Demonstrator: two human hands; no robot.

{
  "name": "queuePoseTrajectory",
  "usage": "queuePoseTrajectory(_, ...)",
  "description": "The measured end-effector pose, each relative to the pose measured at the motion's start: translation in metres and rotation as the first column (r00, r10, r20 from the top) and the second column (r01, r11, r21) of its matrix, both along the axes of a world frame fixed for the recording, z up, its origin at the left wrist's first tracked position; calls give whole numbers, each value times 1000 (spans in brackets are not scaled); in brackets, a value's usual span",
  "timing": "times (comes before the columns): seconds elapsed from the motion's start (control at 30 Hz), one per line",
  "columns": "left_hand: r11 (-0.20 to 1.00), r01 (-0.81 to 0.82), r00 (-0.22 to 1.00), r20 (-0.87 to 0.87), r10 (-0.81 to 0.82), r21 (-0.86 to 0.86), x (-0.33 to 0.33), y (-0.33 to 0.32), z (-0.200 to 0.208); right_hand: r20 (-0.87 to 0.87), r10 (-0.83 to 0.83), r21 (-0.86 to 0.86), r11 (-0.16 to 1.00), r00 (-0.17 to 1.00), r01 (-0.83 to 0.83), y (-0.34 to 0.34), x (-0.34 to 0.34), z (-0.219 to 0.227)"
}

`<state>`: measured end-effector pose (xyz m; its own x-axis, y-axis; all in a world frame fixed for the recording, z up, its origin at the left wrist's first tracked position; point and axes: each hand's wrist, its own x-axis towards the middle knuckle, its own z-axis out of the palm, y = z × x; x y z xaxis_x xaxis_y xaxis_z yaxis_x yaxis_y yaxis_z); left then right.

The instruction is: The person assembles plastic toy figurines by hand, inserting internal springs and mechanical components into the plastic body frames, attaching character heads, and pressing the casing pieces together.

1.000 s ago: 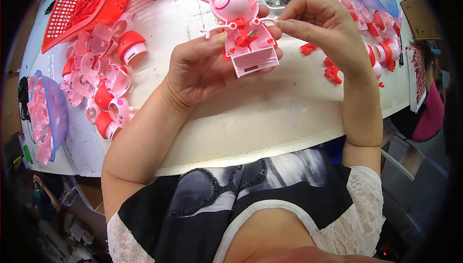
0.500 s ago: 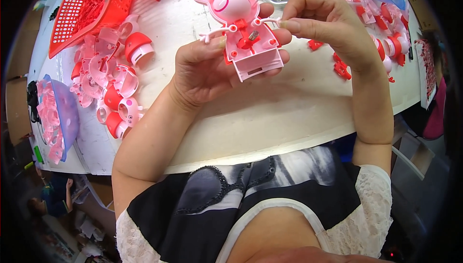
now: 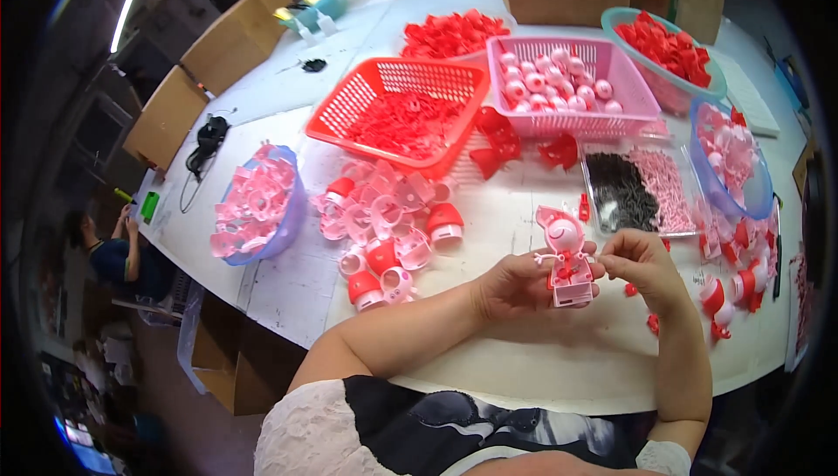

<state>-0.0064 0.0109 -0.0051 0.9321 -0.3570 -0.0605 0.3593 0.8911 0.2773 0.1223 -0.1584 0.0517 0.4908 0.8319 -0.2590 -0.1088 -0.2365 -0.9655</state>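
My left hand (image 3: 509, 289) holds a pink plastic toy figure (image 3: 572, 268), an open body half with a rounded head and red parts inside, its fingers behind it. One thin pink arm piece (image 3: 545, 258) sticks out on the figure's left side. At the other side my right hand (image 3: 646, 265) is closed in a pinch, thumb and forefinger on the small arm there, which the fingertips mostly cover. Just right of the hands lie small red parts (image 3: 653, 324) on the table.
Pink and red shell pieces (image 3: 384, 230) are heaped to the left. Behind stand a red basket (image 3: 327, 118), a pink basket of round pink pieces (image 3: 642, 96) and a clear tray of black and pink small parts (image 3: 621, 189). Blue bowls (image 3: 292, 214) flank the table; another person (image 3: 118, 258) is far left.
The view has swung up and left, showing more of the table and the baskets. Both hands keep the same grasp on the toy figure, which appears smaller and lower right.
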Motion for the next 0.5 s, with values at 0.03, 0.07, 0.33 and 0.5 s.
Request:
queuePoseTrajectory(0.03,999,-9,999,35,8,34,-2,2,2,22,13,39,999,1000,-14,3,-1,1)
queuePoseTrajectory(0.07,998,-28,999,46,26,50,-3,1,2,36,27,67,997,999,-29,4,-1,1)
queuePoseTrajectory(0.33,990,-82,984,168,62,113,4,-6,7,196,17,61,998,981,-30,-3,6,7)
queuePoseTrajectory(0.5,979,-69,982,184,34,190,0,-3,4,670,-239,301,953,703,37,0,-3,12)
